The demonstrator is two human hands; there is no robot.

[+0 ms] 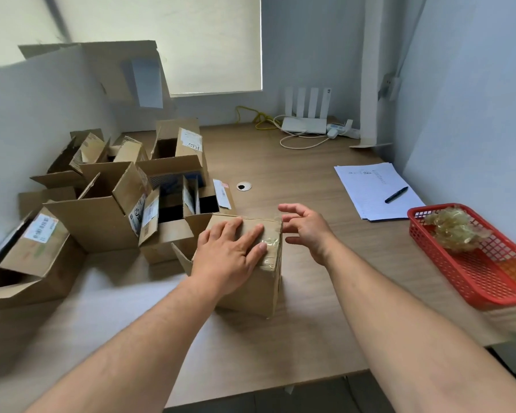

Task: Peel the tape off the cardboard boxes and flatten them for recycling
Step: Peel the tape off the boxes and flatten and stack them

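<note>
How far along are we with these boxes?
Done: a wad of peeled tape lies in the red basket, and the boxes at left stand open. In hand: the left grip presses flat on a box still taped over its right top edge; the right grip hovers open beside it. Left: peel this one, then flatten every box; none on the desk looks flattened.

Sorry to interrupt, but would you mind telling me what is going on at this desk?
A person is dealing with cardboard boxes on the desk. Their left hand presses flat on top of a closed box with clear tape along its right edge. The right hand hovers open beside that tape, holding nothing. Other boxes stand open on the left, and a red basket holds crumpled tape.
</note>
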